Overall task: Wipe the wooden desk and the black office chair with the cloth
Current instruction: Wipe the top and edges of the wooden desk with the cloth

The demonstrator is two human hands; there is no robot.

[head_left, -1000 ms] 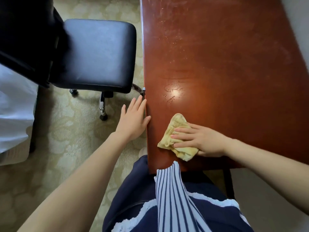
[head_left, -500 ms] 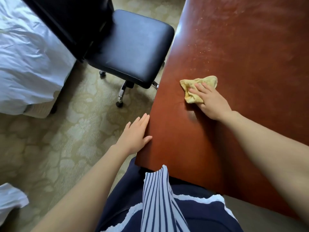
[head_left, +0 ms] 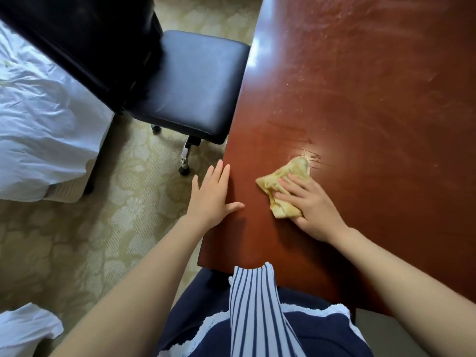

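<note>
The yellow cloth point(head_left: 282, 186) lies bunched on the wooden desk point(head_left: 360, 99), in the near left part of the top, set in from the left edge and short of the near edge. Just past its far tip sits a bright glare patch with fine scratches. Beyond that and to the right the red-brown top runs on bare, marked only by dusty streaks.

The right hand point(head_left: 313, 206) presses the cloth flat, fingers straight and spread over it and pointing up-left, with the wrist and forearm trailing back toward the near right. The left hand point(head_left: 212, 195) lies open at the desk's left edge, holding nothing. Its thumb is splayed onto the top and its fingers point away along the edge.

The black office chair point(head_left: 195, 86) stands further along that same edge, its seat close against the desk side; whether they touch I cannot tell. A patterned carpet point(head_left: 77, 240) lies open between the chair and a white-sheeted bed point(head_left: 38, 124) at the left.
</note>
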